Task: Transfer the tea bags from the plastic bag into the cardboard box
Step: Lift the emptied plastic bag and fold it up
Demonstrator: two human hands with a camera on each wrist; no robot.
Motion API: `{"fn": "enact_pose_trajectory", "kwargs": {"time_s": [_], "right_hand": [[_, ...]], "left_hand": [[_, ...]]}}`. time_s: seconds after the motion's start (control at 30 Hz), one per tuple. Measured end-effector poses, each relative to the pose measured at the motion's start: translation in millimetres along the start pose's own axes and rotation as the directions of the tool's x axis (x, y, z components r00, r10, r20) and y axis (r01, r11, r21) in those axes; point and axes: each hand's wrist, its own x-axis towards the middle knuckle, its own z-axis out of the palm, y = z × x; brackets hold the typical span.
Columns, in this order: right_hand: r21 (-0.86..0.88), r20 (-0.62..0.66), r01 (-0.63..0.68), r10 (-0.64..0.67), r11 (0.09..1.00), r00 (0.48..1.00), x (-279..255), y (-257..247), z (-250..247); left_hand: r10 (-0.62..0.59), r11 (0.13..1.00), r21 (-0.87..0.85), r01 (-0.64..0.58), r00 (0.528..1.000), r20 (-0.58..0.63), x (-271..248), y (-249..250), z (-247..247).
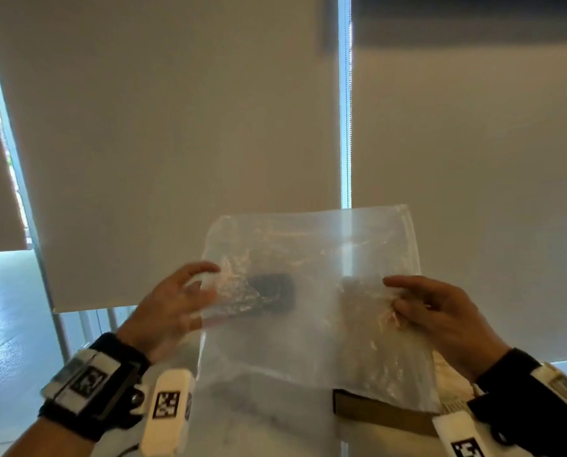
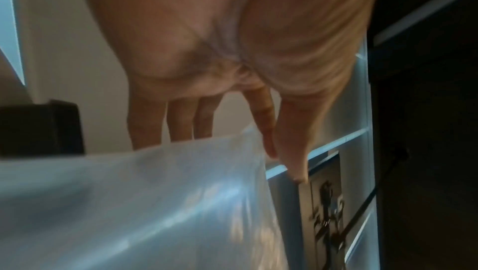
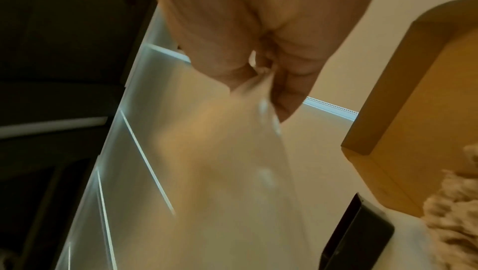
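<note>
I hold a clear plastic bag point(image 1: 311, 341) up in the air between both hands. My left hand point(image 1: 206, 282) grips its left edge, and in the left wrist view the thumb and forefinger point(image 2: 269, 147) meet at the edge of the bag point(image 2: 129, 202). My right hand point(image 1: 394, 291) pinches the right edge, bunching the bag point(image 3: 220, 172) between thumb and fingers point(image 3: 289, 90). Below the bag shows an edge of the cardboard box point(image 1: 374, 412). The box point(image 3: 413, 100) has a pale crumpled heap point(image 3: 460, 213) in it, probably tea bags. I cannot tell what is still inside the bag.
A black block point(image 3: 357, 233) stands on the white table beside the box; it also shows as a dark block point(image 2: 38, 129) and as a dark shape through the bag point(image 1: 272, 291). Beige roller blinds point(image 1: 176, 127) and glass panes fill the background.
</note>
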Motion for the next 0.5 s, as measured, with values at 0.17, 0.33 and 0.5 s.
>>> {"fn": "enact_pose_trajectory", "kwargs": {"time_s": [0.17, 0.33, 0.5], "right_hand": [[-0.142, 0.183, -0.079, 0.105, 0.987, 0.978, -5, -8, -10], [-0.388, 0.169, -0.048, 0.123, 0.92, 0.978, -6, -10, -19], [-0.55, 0.082, 0.04, 0.006, 0.834, 0.997, -2, -8, -17]], "left_hand": [[0.029, 0.944, 0.328, -0.037, 0.999, 0.031, -10, -24, -6], [0.054, 0.869, 0.485, -0.094, 0.994, 0.095, -13, -21, -6], [0.212, 0.625, 0.776, -0.086, 0.975, -0.063, -5, -34, -11]]}}
